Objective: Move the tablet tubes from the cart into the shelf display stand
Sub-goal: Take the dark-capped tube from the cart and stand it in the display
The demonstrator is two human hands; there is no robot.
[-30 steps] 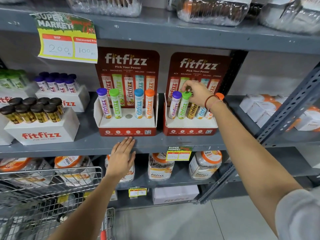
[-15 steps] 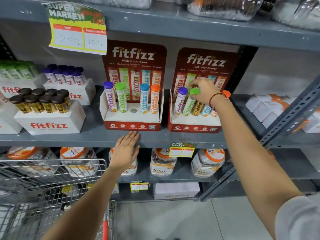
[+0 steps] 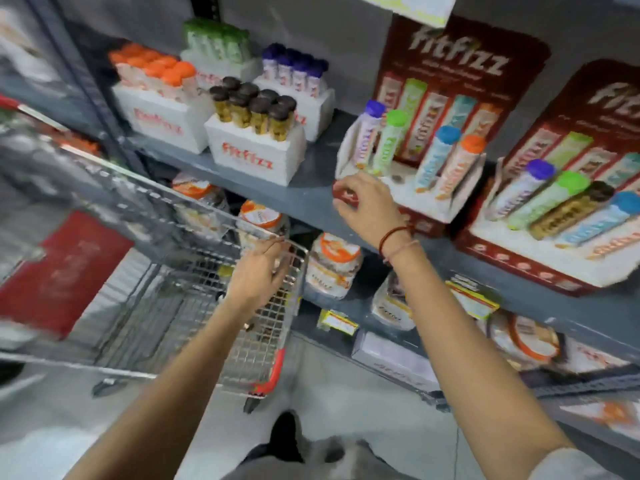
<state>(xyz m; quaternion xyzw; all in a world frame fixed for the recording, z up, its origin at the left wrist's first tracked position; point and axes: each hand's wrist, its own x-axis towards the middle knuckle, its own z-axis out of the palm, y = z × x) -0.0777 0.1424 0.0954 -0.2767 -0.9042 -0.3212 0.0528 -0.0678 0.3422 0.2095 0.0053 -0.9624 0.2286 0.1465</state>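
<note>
The left red display stand (image 3: 427, 220) holds purple, green, blue and orange-capped tablet tubes (image 3: 388, 142), with an empty hole in the middle. The right display stand (image 3: 540, 268) holds purple, green, brown and blue-capped tubes, plus one lying low at the right edge. My right hand (image 3: 367, 206) hangs in front of the left stand's front corner, fingers loosely bent, with nothing in it. My left hand (image 3: 259, 275) reaches over the rim of the wire cart (image 3: 194, 202), fingers spread and empty. Motion blur hides what lies in the cart.
White boxes (image 3: 252, 157) of brown, orange, green and purple-capped tubes stand further left on the grey shelf (image 3: 311, 199). Orange-lidded jars (image 3: 332, 265) fill the shelf below. A red panel (image 3: 65, 271) sits on the cart's left.
My right hand let go of the green-capped tube in the right stand and swung left and down. My left hand left the shelf edge and dropped to the cart. The view turned left and downward.
</note>
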